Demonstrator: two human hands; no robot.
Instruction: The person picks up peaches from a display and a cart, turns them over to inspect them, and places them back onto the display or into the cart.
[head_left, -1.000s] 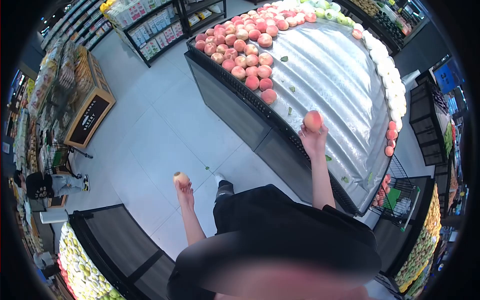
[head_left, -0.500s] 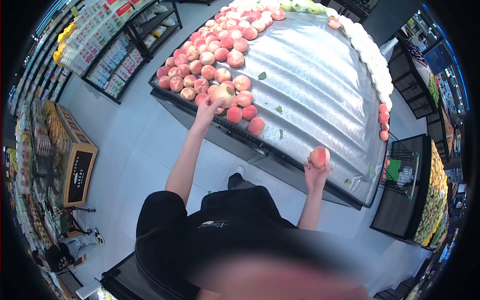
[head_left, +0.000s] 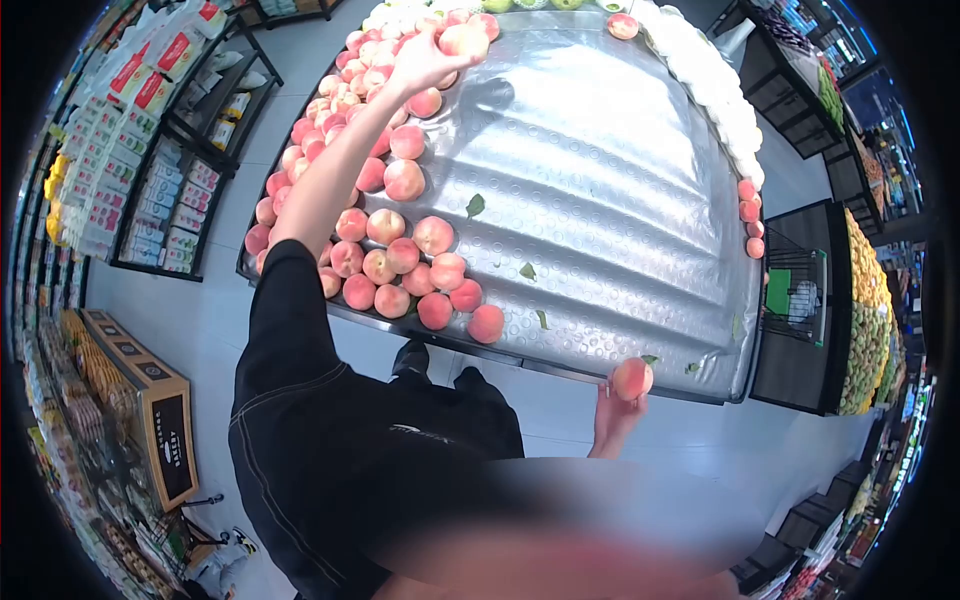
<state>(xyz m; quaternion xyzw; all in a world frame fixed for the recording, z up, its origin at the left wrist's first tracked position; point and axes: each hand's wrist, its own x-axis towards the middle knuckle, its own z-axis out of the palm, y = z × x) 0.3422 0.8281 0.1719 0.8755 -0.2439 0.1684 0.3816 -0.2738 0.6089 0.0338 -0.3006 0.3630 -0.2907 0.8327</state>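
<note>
My left hand [head_left: 422, 62] reaches far out over the silver display table [head_left: 600, 180] and is closed on a pale peach [head_left: 464, 40], held above the far part of the row of peaches [head_left: 385, 250] along the table's left side. My right hand [head_left: 612, 415] stays low near the table's front edge, fingers wrapped under a pink peach [head_left: 631, 379]. Loose green leaves [head_left: 475, 205] lie on the bare metal surface.
White wrapped fruit [head_left: 720, 90] lines the table's right rim, with a few peaches [head_left: 748, 212] below it. A shopping cart [head_left: 795, 295] stands to the right. Shelves of packaged goods [head_left: 150, 170] and a wooden bakery stand [head_left: 150, 420] lie to the left across the aisle.
My left arm has stretched further along the peach row toward its far end with the pale peach. My right hand dropped lower with its peach. My view shifted over the table.
</note>
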